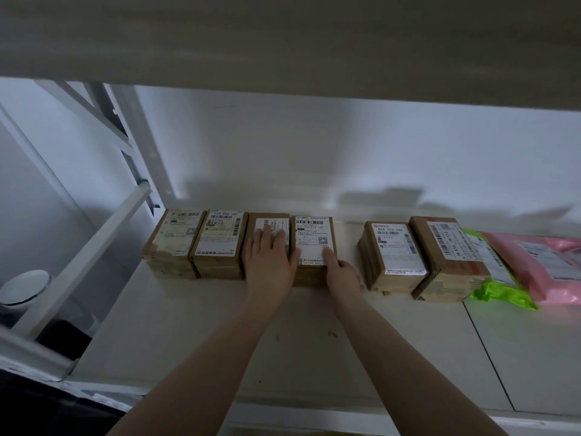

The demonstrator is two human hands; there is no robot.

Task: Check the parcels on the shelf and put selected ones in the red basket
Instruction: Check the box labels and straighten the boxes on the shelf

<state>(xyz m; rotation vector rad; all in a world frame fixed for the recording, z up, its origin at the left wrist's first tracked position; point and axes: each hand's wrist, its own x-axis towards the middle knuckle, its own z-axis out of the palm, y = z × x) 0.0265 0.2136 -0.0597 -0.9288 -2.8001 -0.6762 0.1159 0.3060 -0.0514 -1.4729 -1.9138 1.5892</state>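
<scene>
Several brown cardboard parcels with white labels stand in a row on the white shelf (195,335). My left hand (270,262) lies flat, fingers spread, on the third parcel (251,228) from the left. My right hand (341,273) rests at the near right corner of the fourth parcel (312,237), thumb on its label. After a gap stand two more boxes: one (393,253) and another (446,256). The red basket is not in view.
A green mailer bag (500,292) and a pink one (547,265) lie at the right end of the row. Two boxes (201,240) stand at the far left. An upper shelf board (283,48) overhangs. A white round bin (25,287) sits below left.
</scene>
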